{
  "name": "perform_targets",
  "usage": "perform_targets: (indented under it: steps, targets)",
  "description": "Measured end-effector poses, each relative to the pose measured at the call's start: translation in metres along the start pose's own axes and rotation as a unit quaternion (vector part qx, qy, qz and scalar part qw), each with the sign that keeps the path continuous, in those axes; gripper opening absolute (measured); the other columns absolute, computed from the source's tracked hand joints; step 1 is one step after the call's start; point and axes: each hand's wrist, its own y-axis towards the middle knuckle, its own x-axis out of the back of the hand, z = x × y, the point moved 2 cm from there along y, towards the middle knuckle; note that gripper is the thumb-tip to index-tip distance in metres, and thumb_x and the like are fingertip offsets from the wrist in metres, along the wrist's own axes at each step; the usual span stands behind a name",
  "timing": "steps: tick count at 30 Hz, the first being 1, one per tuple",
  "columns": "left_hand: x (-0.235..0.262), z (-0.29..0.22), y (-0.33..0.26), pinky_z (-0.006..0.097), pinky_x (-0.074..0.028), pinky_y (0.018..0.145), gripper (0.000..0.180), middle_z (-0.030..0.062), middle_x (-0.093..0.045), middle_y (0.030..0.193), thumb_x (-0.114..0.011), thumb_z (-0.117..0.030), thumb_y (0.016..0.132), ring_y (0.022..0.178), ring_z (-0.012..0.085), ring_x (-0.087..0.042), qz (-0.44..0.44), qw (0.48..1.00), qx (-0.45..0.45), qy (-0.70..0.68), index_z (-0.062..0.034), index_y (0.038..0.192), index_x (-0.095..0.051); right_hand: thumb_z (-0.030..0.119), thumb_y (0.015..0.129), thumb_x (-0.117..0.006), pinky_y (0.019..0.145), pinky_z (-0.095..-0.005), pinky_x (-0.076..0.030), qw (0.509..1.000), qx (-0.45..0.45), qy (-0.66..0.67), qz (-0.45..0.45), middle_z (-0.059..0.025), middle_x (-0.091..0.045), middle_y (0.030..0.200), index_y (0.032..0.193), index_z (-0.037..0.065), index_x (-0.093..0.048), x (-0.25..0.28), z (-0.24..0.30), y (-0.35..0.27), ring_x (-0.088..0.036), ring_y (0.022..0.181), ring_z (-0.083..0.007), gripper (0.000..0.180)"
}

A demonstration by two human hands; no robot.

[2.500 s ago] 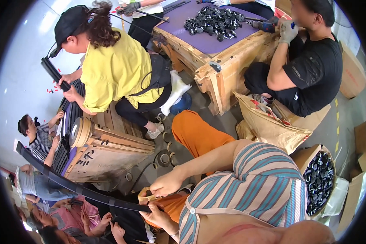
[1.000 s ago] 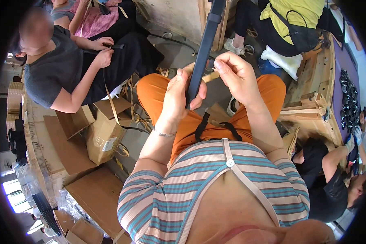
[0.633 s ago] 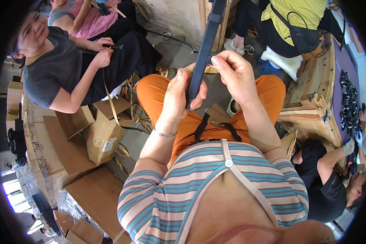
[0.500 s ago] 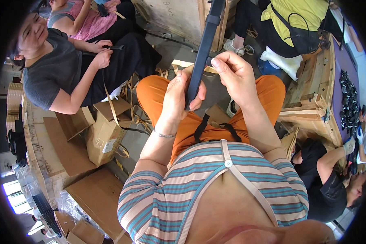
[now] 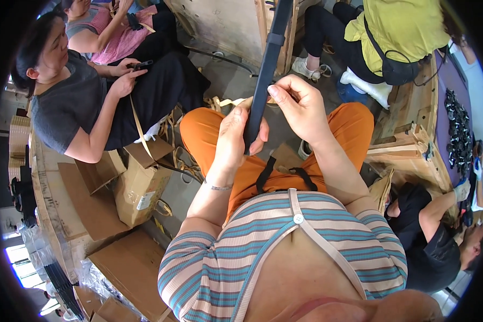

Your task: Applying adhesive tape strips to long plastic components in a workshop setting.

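Mid-frame, my left fingers [image 5: 236, 116] clasp the black strip [image 5: 266, 70]; my right fingers [image 5: 282, 99] seemingly work its edge, grasp unclear; next move wants steadiness.

black pieces [image 5: 459, 134] on a purple-topped crate [image 5: 408, 138]

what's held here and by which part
The left hand holds the black strip near its lower end; whether the right hand holds anything cannot be told.
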Motion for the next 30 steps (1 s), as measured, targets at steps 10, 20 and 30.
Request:
perform_targets:
  steps: [10,20,30]
  targets:
    - [0.000,0.004,-0.005,0.018,-0.028,0.036,0.048,0.0056,-0.053,0.061,-0.036,-0.040,0.095,0.038,0.0058,-0.036,-0.035,0.995,-0.034,0.088,0.0011,0.118,-0.046,0.013,0.087,-0.058,0.059,-0.0199,-0.042,0.988,0.021,-0.142,0.054,-0.0021,-0.053,0.078,0.086,-0.001,-0.056,0.005,0.005,-0.002,-0.052,0.068,-0.0058,0.014]
    - [-0.003,0.014,0.000,0.018,-0.030,0.037,0.037,0.0041,-0.051,0.057,-0.037,-0.036,0.095,0.038,0.0066,-0.038,0.004,0.996,-0.034,0.081,-0.0018,0.093,-0.050,0.002,0.079,-0.061,0.047,-0.0211,-0.037,0.990,0.076,-0.113,0.043,-0.0030,-0.049,0.074,0.075,-0.002,-0.052,0.007,0.016,-0.002,-0.048,0.055,-0.0055,0.011]
    - [-0.003,-0.001,0.001,0.019,-0.027,0.037,0.029,-0.0008,-0.040,0.052,-0.043,-0.028,0.094,0.039,0.0062,-0.033,-0.065,0.993,-0.023,0.096,-0.0012,0.085,-0.047,0.010,0.081,-0.063,0.050,-0.0242,-0.035,0.984,0.058,-0.163,0.051,-0.0050,-0.050,0.066,0.075,-0.001,-0.057,0.014,0.034,0.001,-0.044,0.055,-0.0089,0.014]
